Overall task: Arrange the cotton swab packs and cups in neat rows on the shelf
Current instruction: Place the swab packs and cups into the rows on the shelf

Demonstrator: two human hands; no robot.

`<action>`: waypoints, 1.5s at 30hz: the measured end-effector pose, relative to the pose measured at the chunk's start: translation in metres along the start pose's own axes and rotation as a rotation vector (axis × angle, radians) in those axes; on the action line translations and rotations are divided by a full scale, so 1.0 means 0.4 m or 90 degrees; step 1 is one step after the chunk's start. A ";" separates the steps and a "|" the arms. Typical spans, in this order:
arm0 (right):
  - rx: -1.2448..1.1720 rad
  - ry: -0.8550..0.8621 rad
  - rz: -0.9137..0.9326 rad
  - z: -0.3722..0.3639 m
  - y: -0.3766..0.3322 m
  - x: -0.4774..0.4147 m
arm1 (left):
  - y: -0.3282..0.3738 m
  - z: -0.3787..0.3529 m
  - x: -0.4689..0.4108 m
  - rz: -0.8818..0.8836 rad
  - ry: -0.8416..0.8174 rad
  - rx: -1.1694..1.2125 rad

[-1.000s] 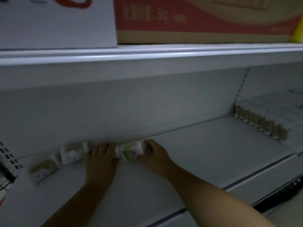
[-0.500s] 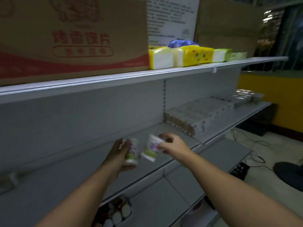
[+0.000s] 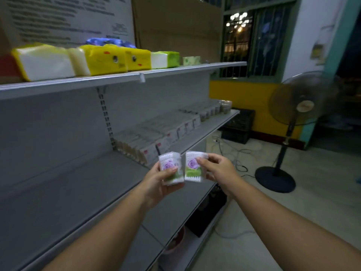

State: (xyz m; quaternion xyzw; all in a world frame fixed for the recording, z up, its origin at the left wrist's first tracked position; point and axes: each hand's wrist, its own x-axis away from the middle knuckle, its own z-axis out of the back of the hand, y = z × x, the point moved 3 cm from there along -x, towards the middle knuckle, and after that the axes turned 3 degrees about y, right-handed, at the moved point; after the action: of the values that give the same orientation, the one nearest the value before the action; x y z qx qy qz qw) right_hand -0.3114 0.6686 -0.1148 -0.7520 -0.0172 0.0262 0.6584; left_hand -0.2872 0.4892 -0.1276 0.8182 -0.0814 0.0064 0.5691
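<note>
Left pack [image 3: 169, 163] gripped in curled left hand [image 3: 159, 181]; right pack [image 3: 192, 167] pinched at its edges by right hand [image 3: 219, 171]. Both upright, side by side, in mid-air over the shelf [image 3: 78, 182] front. Labels facing the viewer, probably for matching before joining the stocked row [image 3: 156, 137] and cups [image 3: 224, 106] to the right. Half a second ago: tilted, apart, further left.

Left clear plastic swab pack [image 3: 167, 161] and right clear plastic swab pack [image 3: 192, 170] are both printed with a purple rose above a green band. Metal shelf [image 3: 78, 184] is finished plain grey. Yellow soft tissue packs [image 3: 109, 59] are marked with cartoon faces in black and orange. Wall band [image 3: 240, 96] is painted yellow. Pedestal fan [image 3: 285, 98] is coloured black.
</note>
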 end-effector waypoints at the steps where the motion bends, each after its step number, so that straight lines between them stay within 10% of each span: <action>1: 0.008 0.012 0.004 0.035 -0.003 -0.020 | -0.012 -0.025 -0.040 0.002 -0.020 0.000; 8: 0.105 0.089 0.016 0.268 -0.031 -0.227 | -0.093 -0.175 -0.373 0.020 -0.114 0.106; 22: 0.199 0.190 -0.023 0.629 0.009 -0.669 | -0.159 -0.354 -0.869 0.010 -0.053 -0.147; 45: 0.406 0.014 0.133 0.767 0.032 -1.467 | -0.100 -0.464 -1.448 -0.391 0.406 -0.735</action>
State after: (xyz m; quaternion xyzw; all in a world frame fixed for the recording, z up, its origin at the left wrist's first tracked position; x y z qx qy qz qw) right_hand -0.9162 0.9350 -0.1580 -0.5060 0.0761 0.0900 0.8545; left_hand -0.8379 0.7486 -0.1594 0.3319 0.3315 0.0406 0.8822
